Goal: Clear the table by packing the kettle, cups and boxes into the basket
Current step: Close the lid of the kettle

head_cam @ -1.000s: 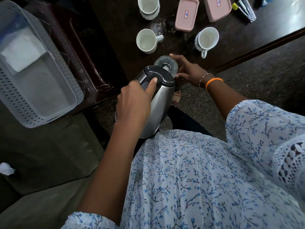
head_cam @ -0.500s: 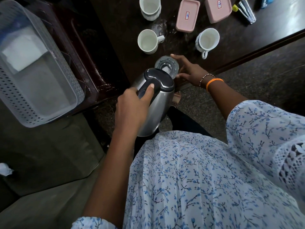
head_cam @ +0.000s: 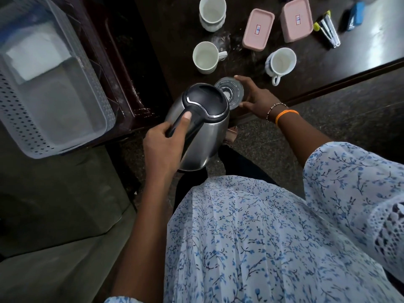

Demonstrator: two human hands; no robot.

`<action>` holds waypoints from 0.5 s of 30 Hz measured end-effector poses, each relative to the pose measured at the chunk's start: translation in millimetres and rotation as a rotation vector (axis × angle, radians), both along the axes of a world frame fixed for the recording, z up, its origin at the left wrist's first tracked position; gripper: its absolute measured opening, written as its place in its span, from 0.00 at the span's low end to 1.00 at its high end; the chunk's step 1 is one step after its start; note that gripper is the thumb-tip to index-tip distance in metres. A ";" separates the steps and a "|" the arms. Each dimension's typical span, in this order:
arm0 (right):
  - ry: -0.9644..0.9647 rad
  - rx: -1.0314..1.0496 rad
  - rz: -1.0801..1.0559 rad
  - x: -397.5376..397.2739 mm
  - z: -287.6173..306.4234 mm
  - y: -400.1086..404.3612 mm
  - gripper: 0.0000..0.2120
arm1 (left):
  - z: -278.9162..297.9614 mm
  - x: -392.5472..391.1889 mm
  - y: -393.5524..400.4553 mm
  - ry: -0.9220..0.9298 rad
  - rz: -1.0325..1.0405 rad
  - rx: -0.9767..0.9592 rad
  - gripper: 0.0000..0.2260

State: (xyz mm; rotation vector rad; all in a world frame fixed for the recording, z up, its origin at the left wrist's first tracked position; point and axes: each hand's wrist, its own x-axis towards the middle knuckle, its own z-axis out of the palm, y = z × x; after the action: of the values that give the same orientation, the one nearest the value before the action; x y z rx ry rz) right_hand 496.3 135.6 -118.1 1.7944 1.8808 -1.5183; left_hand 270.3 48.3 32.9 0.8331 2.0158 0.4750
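Note:
My left hand [head_cam: 162,147] grips the black handle of the steel kettle [head_cam: 205,130], which hangs above the floor just off the table's near edge. The kettle's round base [head_cam: 231,92] lies on the dark table [head_cam: 175,29], and my right hand [head_cam: 255,99] holds it by the rim with thumb and fingers. Three white cups [head_cam: 205,57] [head_cam: 213,13] [head_cam: 281,62] and two pink boxes [head_cam: 258,29] [head_cam: 297,18] stand farther back on the table. The white perforated basket [head_cam: 50,84] sits at the left.
A white cloth or paper [head_cam: 37,55] lies inside the basket. Metal tongs [head_cam: 328,29] and a blue packet [head_cam: 355,16] lie at the table's far right. A grey cushioned seat [head_cam: 50,215] fills the lower left. Dark stone floor lies to the right.
The kettle has come upright and lifted away from its base, moving slightly left. My right hand stays on the base.

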 end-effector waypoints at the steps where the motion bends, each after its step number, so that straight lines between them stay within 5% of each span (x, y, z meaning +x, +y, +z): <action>1: -0.035 0.015 0.012 -2.9 2.9 0.7 0.34 | 1.9 -3.2 -2.8 -0.007 0.015 0.018 0.29; 9: -0.082 0.224 0.017 -46.8 37.0 1.9 0.14 | 35.1 -44.6 -33.9 -0.157 0.282 0.205 0.20; 15: 0.059 0.345 0.077 -114.0 75.8 -0.2 0.11 | 79.2 -84.7 -63.5 -0.294 0.559 0.427 0.18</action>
State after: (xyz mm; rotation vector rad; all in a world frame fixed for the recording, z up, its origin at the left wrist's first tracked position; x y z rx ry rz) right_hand 382.3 135.4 -42.3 1.7954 2.3297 -1.2969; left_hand 185.7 -15.1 112.0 0.3895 1.8749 1.2995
